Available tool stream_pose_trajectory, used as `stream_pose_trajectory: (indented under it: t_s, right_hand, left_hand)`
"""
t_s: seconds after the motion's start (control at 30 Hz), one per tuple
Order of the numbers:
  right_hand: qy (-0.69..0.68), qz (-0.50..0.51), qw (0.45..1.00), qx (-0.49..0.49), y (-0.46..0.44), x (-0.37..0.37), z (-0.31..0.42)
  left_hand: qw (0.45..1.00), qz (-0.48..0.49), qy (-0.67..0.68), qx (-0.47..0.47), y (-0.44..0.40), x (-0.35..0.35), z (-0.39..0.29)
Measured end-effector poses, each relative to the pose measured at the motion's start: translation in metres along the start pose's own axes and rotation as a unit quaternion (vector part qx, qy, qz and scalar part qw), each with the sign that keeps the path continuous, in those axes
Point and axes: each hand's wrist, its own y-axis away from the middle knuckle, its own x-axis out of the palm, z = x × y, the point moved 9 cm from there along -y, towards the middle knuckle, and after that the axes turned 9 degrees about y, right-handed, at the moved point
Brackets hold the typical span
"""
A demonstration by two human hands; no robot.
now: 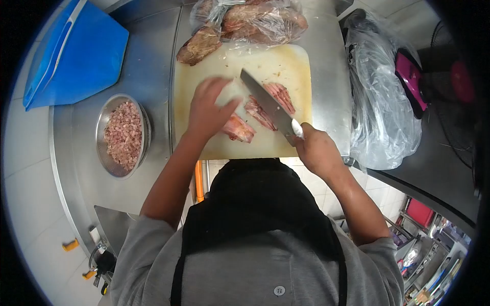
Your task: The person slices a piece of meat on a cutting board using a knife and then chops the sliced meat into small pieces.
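My right hand (320, 150) is wrapped round the white handle of a large knife (267, 103). Its broad blade slants up and left across the white cutting board (204, 140). Cut strips of meat lie on both sides of the blade: one group of meat strips (279, 97) to its right, another bunch of strips (259, 113) to its left. My left hand (210, 107), slightly blurred, hovers over the left of the board with thumb and fingers apart. Just below that hand sits a thicker piece of meat (240, 128), partly hidden by it.
Large browned meat pieces (263, 23), partly in clear plastic, lie at the board's far edge. To the left are a metal colander of diced meat (123, 135) and a blue container (84, 51). Clear plastic bags (383, 102) hang at the right, beside a pink-and-black object (411, 81).
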Motion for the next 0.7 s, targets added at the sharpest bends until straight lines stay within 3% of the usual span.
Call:
stream_pose_trajectory:
  t_s: [0.07,0.17,0.37,0.47,0.6,0.7]
  right_hand:
    - [-0.024,-0.032,0.999,0.007,0.001,-0.003,-0.004]
    - [-0.043,-0.031,0.998,0.023,0.0,0.002,-0.008]
    - [-0.007,0.01,1.0,-0.007,0.006,0.027,0.0]
    - [-0.008,0.012,1.0,0.012,0.005,0.028,-0.006]
    - [-0.003,0.013,1.0,0.009,0.007,0.026,-0.003]
    - [0.019,0.032,0.999,0.012,0.007,0.028,-0.001]
  left_hand:
    - [0.987,0.141,-0.063,-0.04,0.039,0.006,0.005]
    - [0.981,0.188,-0.038,-0.037,0.069,0.02,0.005]
    - [0.987,0.144,0.066,-0.018,0.056,0.052,0.001]
    - [0.988,0.137,0.026,-0.072,0.063,0.039,0.002]
    - [0.989,0.133,-0.021,-0.054,0.065,0.034,0.011]
    - [0.989,0.142,0.016,-0.047,0.053,0.042,0.021]
